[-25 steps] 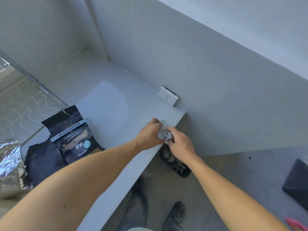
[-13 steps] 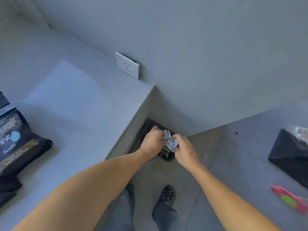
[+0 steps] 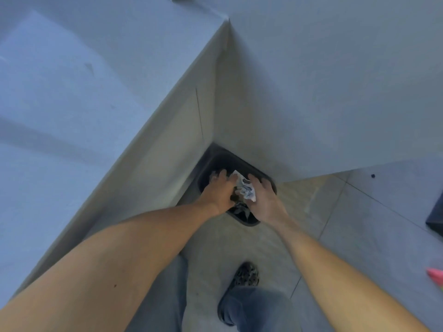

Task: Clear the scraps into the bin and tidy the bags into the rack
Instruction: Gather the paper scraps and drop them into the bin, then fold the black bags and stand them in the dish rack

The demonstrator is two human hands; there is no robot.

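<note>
A black bin [image 3: 240, 162] stands on the floor in the corner between the counter's side panel and the wall, with dark scraps inside. My left hand [image 3: 220, 190] and my right hand [image 3: 264, 200] hover over its opening, fingers spread apart. A crumpled white scrap [image 3: 246, 190] sits between the two hands at thumb level, just above the bin. No bags or rack are in view.
The grey counter [image 3: 72, 97] fills the left side, its edge running down to the bin. My shoe [image 3: 247, 277] and trouser legs are on the tiled floor below. A dark object [image 3: 436, 218] and a pink object [image 3: 435, 274] lie at the right edge.
Both hands carried the scrap off the counter edge and down over the bin. Their fingers, pinched on it before, are now spread. The view tilted down, so the bags left the frame.
</note>
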